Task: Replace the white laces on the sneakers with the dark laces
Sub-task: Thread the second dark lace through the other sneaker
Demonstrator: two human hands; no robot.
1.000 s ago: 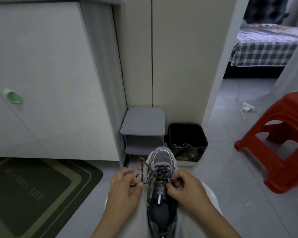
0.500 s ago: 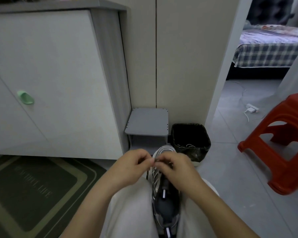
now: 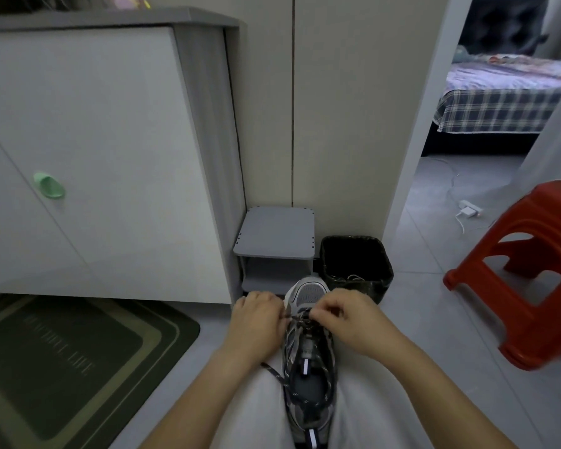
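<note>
A grey sneaker [image 3: 308, 294] lies between my thighs, toe pointing away from me. A dark speckled lace [image 3: 300, 393] is threaded near its toe, and loose lengths of it trail back over the shoe opening. My left hand [image 3: 256, 322] sits at the shoe's left side, pinching the lace. My right hand [image 3: 353, 322] is at the right side with fingers curled, pinching the lace over the front eyelets. My fingers hide the spot where the lace meets the eyelets.
Just beyond the toe are a small grey shelf [image 3: 276, 231] and a black bin [image 3: 357, 264] with a white lace in it. A white cabinet [image 3: 94, 157] fills the left, a dark doormat [image 3: 62, 361] lies below it, and a red stool [image 3: 528, 280] stands at right.
From one second ago my hands rose and met above the toe, then drew apart and lowered to either side of the front eyelets. The camera tilted slightly.
</note>
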